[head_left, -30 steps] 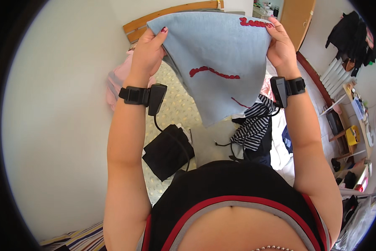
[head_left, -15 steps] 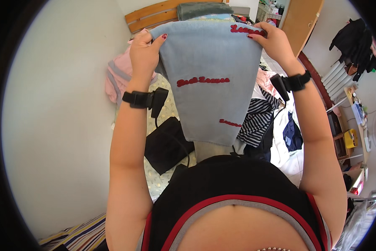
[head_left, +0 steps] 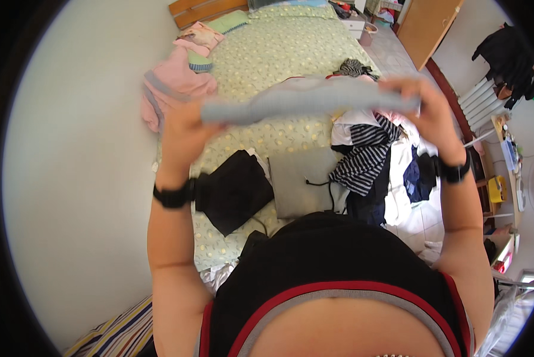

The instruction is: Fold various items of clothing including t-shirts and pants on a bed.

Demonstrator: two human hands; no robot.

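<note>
- Your left hand (head_left: 184, 128) pinched one end of the grey garment (head_left: 311, 100).
- Your right hand (head_left: 430, 110) pinched the other end.
- The garment hung level over the green bed (head_left: 291, 50), above the folded grey piece (head_left: 300, 181).

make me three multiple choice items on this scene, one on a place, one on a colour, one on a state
1. Where does the pink garment lie?
A. at the bed's left edge
B. on the floor
C. on the radiator

2. What colour is the bedspread?
A. dark blue
B. pale green
C. red

3. How is the grey garment held?
A. in one hand
B. between both hands
C. lying loose on the bed

Answers: 1 A, it drapes by the wall side; 2 B, green with light spots; 3 B, the left hand and right hand grip its ends.
</note>
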